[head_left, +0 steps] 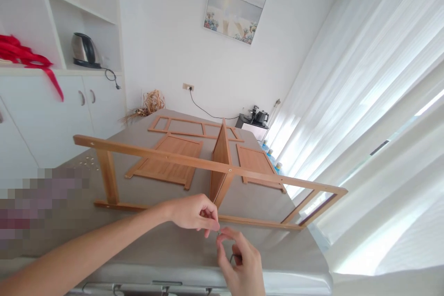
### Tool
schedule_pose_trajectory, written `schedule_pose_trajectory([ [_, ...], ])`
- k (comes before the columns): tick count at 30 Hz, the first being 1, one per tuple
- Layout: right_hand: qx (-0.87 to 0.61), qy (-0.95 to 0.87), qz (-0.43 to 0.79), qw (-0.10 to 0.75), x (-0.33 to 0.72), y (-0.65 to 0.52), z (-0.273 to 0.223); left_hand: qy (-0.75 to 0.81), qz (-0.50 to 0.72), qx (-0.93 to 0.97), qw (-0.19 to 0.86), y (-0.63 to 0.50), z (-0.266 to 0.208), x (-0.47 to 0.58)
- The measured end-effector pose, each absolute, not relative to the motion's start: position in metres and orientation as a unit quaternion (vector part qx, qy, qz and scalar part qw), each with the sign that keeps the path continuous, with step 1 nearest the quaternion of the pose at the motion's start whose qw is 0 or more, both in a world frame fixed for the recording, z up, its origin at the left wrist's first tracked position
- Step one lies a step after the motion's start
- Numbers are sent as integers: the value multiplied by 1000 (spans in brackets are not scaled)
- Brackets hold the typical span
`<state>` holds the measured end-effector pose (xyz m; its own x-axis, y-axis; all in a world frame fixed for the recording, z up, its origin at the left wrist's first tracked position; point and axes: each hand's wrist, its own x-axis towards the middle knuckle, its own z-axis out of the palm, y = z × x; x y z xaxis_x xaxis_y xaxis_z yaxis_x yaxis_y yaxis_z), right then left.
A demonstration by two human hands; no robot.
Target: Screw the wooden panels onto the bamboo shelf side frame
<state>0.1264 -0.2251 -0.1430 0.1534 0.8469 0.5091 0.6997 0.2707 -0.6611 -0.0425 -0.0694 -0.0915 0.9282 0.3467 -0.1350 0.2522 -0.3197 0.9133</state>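
My left hand is closed in a pinch in front of the wooden frame. Its fingertips meet those of my right hand around a tiny piece too small to name. A thin, dark, bent rod, like a hex key, shows in the curled fingers of my right hand. The frame stands on its long edge, with a wooden panel upright behind it and meeting its middle crosspiece. Both hands are just below the frame's lower rail.
Wooden panels and a slim ladder-like frame lie on the grey table. Small hardware pieces are at the left. Bottles stand beyond the right edge, by white curtains.
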Motion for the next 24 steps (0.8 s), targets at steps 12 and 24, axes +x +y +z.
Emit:
schedule_pose_trajectory([
  [12,-568,-720,69,393,138,-193,-165,267,90,883,375,-34,-97,-61],
  [24,-555,-754,-4,352,131,-178,-171,310,193,862,352,-36,-125,-46],
])
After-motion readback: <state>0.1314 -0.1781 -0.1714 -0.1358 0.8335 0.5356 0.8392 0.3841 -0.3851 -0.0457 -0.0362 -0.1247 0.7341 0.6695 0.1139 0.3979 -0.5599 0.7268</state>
